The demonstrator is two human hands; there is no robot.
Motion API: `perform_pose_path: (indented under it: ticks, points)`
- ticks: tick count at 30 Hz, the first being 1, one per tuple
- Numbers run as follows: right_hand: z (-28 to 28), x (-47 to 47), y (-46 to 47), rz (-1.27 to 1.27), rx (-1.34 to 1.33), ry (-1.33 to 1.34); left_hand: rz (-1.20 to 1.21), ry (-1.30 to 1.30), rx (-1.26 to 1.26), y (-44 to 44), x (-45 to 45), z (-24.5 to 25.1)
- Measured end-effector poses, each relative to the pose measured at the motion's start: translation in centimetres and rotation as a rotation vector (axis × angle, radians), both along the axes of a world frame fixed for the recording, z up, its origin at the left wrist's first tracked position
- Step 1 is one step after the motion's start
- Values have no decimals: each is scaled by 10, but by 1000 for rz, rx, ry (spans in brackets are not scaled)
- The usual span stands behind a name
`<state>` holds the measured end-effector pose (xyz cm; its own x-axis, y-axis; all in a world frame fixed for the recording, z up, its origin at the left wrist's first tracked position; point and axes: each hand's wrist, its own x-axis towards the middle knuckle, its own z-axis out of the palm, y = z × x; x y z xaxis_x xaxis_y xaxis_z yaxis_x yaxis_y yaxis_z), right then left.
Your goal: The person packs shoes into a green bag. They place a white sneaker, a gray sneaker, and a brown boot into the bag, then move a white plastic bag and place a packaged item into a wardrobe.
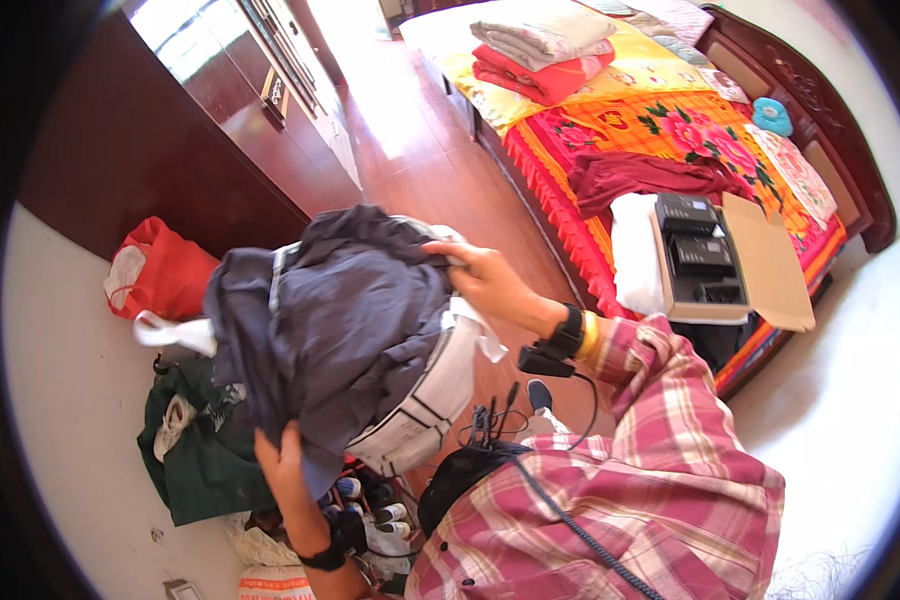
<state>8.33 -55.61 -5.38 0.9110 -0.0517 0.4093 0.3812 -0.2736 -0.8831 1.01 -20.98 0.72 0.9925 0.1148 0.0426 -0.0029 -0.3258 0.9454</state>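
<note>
A dark grey cloth [352, 322], probably a garment, lies bunched over the mouth of a white fabric storage basket [427, 405] with dark trim and white strap handles. My right hand [484, 279] grips the cloth's edge beside the basket's far rim, index finger stretched along it. At the near left side, my left hand [281, 454] pinches the cloth's hanging edge, with its fingertips partly hidden behind the fabric. One white strap [172, 334] sticks out to the left. What lies inside the basket is covered by the cloth.
A red bag [169, 266] and a dark green bag [195, 450] stand along the left wall. Shoes [390, 514] sit on a rack below. A bed [525, 169] at right bears folded quilts [544, 45] and an opened cardboard box [776, 262] with black devices. A wardrobe [157, 142] stands at upper left.
</note>
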Motion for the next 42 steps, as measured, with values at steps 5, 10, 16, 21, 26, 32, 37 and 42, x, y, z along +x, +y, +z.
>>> perform_pose_path:
  ticks: [5, 10, 16, 21, 26, 32, 37, 42]
  points:
    - [-24, 11, -112, -89, 12, 163, -179, 52, -50, -105, 90, -33]
    - [-42, 26, -208, -164, -39, 323, -486, 92, -64, -206, 179, -59]
    - [-69, 59, -281, -286, -194, 424, -691, 93, -159, -298, 272, -97]
    - [-83, 100, -329, -349, -117, 744, -832, 232, -82, -353, 368, -136]
    - [-108, 141, -371, -537, -219, 510, -995, 157, -140, -430, 446, -164]
    - [-136, 191, -443, -751, -290, 214, -1083, 54, 30, -543, 518, -142]
    - [-163, 225, -514, -800, -149, 363, -1100, -240, 267, -643, 547, -129]
    - [-240, 229, -568, -869, -93, 534, -1251, -316, 512, -754, 555, -193]
